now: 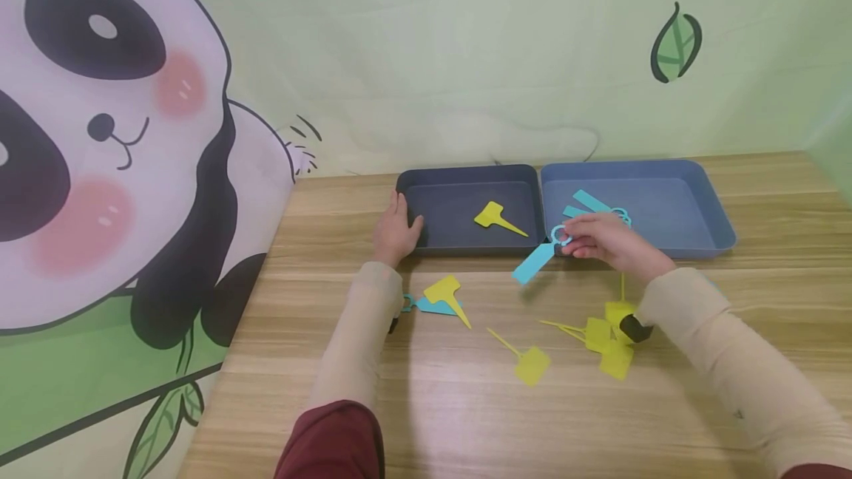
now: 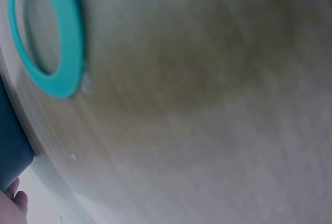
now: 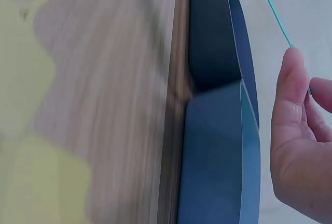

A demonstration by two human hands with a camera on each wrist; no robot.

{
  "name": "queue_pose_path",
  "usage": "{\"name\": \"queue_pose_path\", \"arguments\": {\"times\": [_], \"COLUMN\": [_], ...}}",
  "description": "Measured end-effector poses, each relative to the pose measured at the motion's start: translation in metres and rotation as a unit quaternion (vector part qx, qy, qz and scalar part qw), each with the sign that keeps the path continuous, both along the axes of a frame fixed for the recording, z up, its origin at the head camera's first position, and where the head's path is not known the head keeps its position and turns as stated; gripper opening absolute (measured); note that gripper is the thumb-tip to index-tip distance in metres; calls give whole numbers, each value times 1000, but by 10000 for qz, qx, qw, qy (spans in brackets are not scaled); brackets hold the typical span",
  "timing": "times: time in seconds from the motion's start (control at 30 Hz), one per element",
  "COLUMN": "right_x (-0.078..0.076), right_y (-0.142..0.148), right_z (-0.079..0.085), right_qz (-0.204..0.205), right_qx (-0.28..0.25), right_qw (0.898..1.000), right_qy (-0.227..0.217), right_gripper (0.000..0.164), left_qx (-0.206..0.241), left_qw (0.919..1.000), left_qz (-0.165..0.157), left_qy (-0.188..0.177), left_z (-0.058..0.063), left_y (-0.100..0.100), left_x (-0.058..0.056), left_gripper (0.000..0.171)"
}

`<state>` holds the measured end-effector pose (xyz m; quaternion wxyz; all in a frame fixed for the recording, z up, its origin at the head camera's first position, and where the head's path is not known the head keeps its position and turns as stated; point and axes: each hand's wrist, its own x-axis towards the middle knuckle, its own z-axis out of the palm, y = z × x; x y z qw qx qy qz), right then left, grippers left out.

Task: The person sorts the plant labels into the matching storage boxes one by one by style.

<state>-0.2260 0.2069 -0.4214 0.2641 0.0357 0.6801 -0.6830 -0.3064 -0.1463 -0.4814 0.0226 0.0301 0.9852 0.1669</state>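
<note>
My right hand (image 1: 609,239) pinches a turquoise ring-ended tag (image 1: 534,263) by its ring, between thumb and fingers. The flat end of that tag hangs down to the left, in front of where the two trays meet. In the right wrist view the held tag (image 3: 274,9) appears edge-on as a thin line. At the left end of the dark tray (image 1: 439,202), my left hand (image 1: 396,231) rests with straight fingers along the wall and the thumb by the front corner. One yellow T-shaped plant label (image 1: 491,214) lies in this tray.
The blue tray (image 1: 679,205) adjoins on the right, holding turquoise tags (image 1: 589,201). On the wooden table a yellow label (image 1: 442,289) overlaps a turquoise tag (image 1: 435,307). Another yellow label (image 1: 532,366) lies nearer; several more (image 1: 616,361) are bunched below my right wrist.
</note>
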Motion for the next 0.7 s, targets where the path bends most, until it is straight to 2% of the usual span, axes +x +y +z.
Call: {"name": "queue_pose_path", "arguments": {"times": [0.2, 0.4, 0.5, 0.57, 0.7], "right_x": [-5, -6, -6, -7, -7], "right_y": [22, 42, 48, 51, 56], "right_z": [0, -2, -3, -4, -6], "right_qz": [-528, -1042, -1271, -1439, -1685], "right_qx": [-318, -487, -578, -639, -762], "right_qw": [9981, 9932, 9899, 9871, 9822], "right_qy": [-67, -164, -229, -292, -339], "right_gripper": [38, 56, 59, 58, 40], "left_qx": [-23, -13, -8, -2, 16], "left_qw": [10000, 10000, 10000, 10000, 10000], "left_qz": [-5, 15, 24, 30, 30], "left_qy": [-8, -8, -5, -8, -22], "left_z": [1, 2, 3, 3, 3], "left_y": [0, 1, 1, 1, 1], "left_x": [0, 1, 2, 2, 2], "left_gripper": [67, 67, 67, 67, 67]}}
